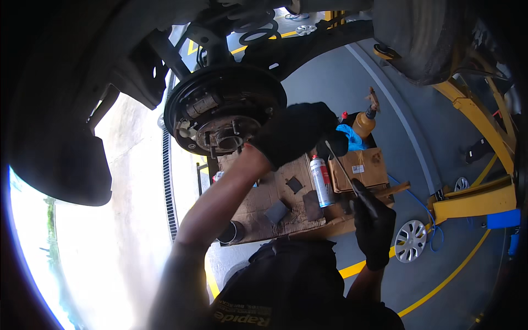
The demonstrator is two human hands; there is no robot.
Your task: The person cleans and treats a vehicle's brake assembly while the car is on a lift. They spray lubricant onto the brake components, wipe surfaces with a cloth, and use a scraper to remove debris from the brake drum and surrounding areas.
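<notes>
Dark shirt cloth point(275, 286) sits closest to my remote view, at six o'clock, and the person's bare left forearm point(212, 212) slants up past it from seven o'clock. I see both hands in black gloves. Toward four o'clock, the right hand point(375, 225) is closed around a thin metal rod point(342, 166), which points up toward eleven o'clock. Between one and two o'clock, the left hand point(297, 132) is bent beside the wheel hub point(226, 140), and the rod's far end lies close to its dark fingers. From here I can't tell whether those fingers grip the rod, hold something else or are loose.

I find the hub at ten o'clock, studs showing, mounted on a round dark plate point(234, 96) beneath the car. A coil spring point(259, 32) hangs at twelve.

Below the hands I have a cardboard-covered surface point(245, 204). On it, a spray can point(322, 181) stands between three and four o'clock, just beside a cardboard box point(368, 169) at three. Behind the box, toward two, I make out crumpled blue material point(352, 137) and an amber bottle point(363, 125). A flat dark pad point(276, 212) lies near six. On the floor at four, beyond the right hand, rests a silver wheel cover point(411, 241).
</notes>
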